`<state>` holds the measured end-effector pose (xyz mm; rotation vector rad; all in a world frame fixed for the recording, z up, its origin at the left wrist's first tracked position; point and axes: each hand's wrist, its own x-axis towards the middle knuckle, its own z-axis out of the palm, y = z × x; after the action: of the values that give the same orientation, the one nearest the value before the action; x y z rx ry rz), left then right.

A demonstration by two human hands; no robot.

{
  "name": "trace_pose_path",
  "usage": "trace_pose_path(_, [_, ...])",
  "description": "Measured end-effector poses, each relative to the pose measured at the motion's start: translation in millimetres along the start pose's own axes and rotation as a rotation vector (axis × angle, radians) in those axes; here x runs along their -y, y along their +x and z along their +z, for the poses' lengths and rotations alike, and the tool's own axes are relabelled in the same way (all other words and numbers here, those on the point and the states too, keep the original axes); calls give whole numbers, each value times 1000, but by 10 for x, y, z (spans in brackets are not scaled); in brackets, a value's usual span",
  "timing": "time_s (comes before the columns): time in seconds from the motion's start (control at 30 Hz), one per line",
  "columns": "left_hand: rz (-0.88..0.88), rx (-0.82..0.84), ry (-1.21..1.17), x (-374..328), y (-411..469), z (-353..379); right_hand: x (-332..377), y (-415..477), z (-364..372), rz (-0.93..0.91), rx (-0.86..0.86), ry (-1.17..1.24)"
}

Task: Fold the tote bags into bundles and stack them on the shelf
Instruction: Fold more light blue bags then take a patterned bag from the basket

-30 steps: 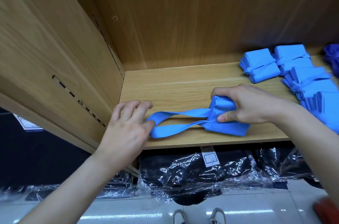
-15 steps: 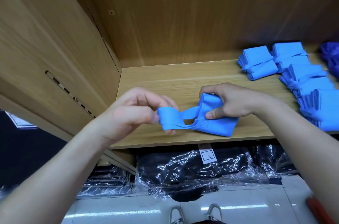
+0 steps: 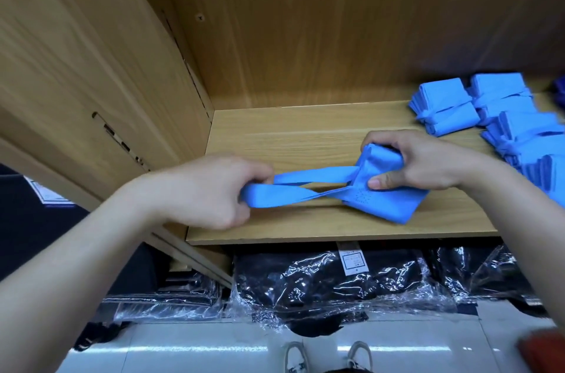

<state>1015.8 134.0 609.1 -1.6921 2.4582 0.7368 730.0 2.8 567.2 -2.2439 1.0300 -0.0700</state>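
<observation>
R hand (image 3: 428, 163) pins folded tote bag (image 3: 385, 198) on shelf (image 3: 305, 134); L hand (image 3: 211, 192) grips its straps (image 3: 299, 189) taut, prob. to wrap the bundle.

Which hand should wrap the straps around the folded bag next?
Probably the left: the left hand grips the straps at their loose end, while the right hand holds the folded bag.

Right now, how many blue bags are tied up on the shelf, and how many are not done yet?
Tied blue bundles: 4 in view, the ones at the right edge blurred
Blue tote bag not done, gripped by the left hand and the right hand: 1
Total: 5 blue bags
</observation>
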Motion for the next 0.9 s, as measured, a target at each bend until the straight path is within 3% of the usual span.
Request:
trace_pose_path(0.1, [-29, 22, 394, -92, 100, 163, 23, 15, 48, 22, -61, -228])
trace_pose_path(0.17, [14, 76, 414, -158, 128, 268, 37, 47, 85, 34, -138, -336])
trace_pose_path(0.27, [154, 91, 36, -207, 148, 296, 66, 102, 111, 59, -188, -389])
trace_pose_path(0.37, [313, -34, -368, -314, 180, 301, 131, 166, 166, 53, -193, -466])
trace_pose_path(0.5, [385, -90, -849, -401, 188, 197, 183, 177, 185, 44, -201, -397])
trace_pose_path(0.63, [434, -275, -1403, -329, 301, 171, 227, 75, 207, -27, -213, -286])
trace_pose_path(0.73, [330, -444, -1579, -342, 422, 176, 317, -28, 229, -95, -207, -246])
trace_pose_path(0.9, [179, -666, -1583, -328, 630, 232, 462, -214, 203, -151, -209, -237])
